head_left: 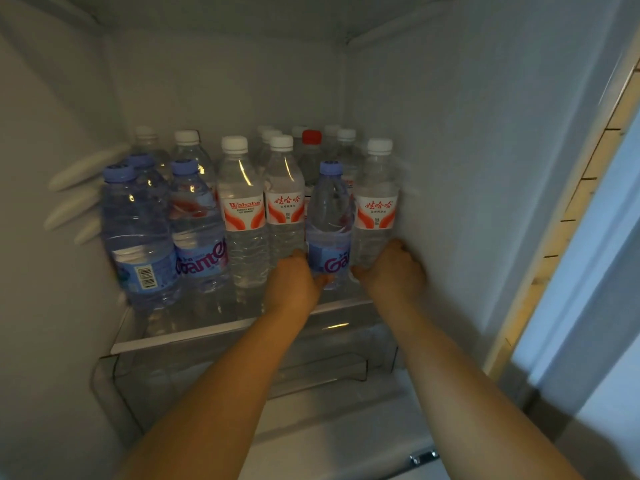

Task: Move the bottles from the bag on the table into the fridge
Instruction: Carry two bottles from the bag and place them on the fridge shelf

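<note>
While both arms reached into the fridge (450, 140), our hands worked at the front edge of its glass shelf (214, 336), toward the right-hand corner. Our left hand (294, 284) gripped the base of a blue-capped bottle (329, 220), thumb on its right side and the other fingers hidden behind it. Our right hand (393, 271) curled around the bottom of a white-capped bottle (375, 202) with a red-and-white label, which stood just beside the fridge's right wall. The two held bottles were upright and touching each other, the blue-capped one to the left.

The rest of the shelf was packed with upright bottles. Along the front edge, left of our hands, stood two more white-capped bottles with red labels (244, 209), then blue-capped ones (138, 237) reaching the left corner. Behind them were further rows, among them one red-capped bottle (311, 147) near the back edge. Below the shelf sat a clear drawer (242, 375).
</note>
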